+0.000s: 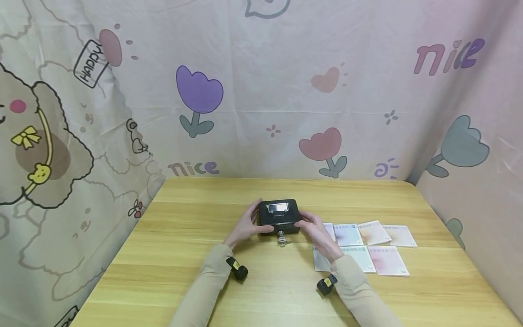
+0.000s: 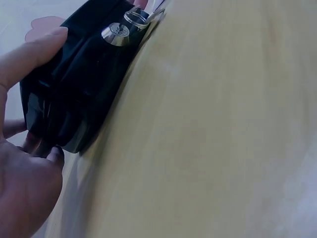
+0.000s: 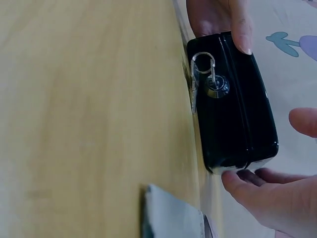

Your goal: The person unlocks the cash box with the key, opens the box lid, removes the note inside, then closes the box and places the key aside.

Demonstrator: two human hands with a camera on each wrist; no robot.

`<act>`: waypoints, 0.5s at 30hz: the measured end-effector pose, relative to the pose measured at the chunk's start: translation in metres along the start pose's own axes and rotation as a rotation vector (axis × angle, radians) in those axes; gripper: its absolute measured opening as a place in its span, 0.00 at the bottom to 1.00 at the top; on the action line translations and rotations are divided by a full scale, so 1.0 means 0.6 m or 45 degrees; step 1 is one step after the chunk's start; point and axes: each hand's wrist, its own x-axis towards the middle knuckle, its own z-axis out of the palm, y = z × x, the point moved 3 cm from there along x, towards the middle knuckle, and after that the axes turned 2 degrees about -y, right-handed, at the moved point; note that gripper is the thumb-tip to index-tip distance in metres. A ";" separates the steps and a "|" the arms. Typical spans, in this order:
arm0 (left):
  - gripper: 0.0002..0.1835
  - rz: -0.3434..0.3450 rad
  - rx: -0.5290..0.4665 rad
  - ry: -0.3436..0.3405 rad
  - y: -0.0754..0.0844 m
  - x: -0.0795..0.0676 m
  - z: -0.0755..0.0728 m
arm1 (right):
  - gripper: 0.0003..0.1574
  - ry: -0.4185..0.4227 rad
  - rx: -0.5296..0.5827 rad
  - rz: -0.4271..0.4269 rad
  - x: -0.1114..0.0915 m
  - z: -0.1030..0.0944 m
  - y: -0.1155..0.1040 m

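A small black cash box sits on the wooden table, its lid down. A folding handle lies on top. In the front face is a round lock, with keys on a ring hanging from it. My left hand grips the box's left end, thumb on the front upper part and fingers round the end. At the opposite end, my right hand touches the box with its fingertips; in the right wrist view its thumb stands apart from the lid.
Several pale printed paper packs lie in two rows on the table's right part, partly behind my right forearm. The wooden table ends at a patterned cloth at the back and sides.
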 end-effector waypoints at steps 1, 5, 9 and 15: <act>0.62 -0.003 0.001 0.008 0.000 -0.001 -0.001 | 0.44 0.009 0.000 0.007 -0.001 0.000 0.001; 0.62 -0.022 0.008 0.037 0.000 -0.004 -0.004 | 0.46 0.090 -0.016 0.009 -0.003 -0.002 0.003; 0.64 -0.044 0.049 0.073 0.000 -0.008 -0.007 | 0.43 0.197 -0.054 -0.017 -0.004 0.002 0.004; 0.64 -0.072 0.053 0.119 -0.001 -0.011 -0.009 | 0.36 0.247 -0.059 -0.023 -0.006 0.013 0.002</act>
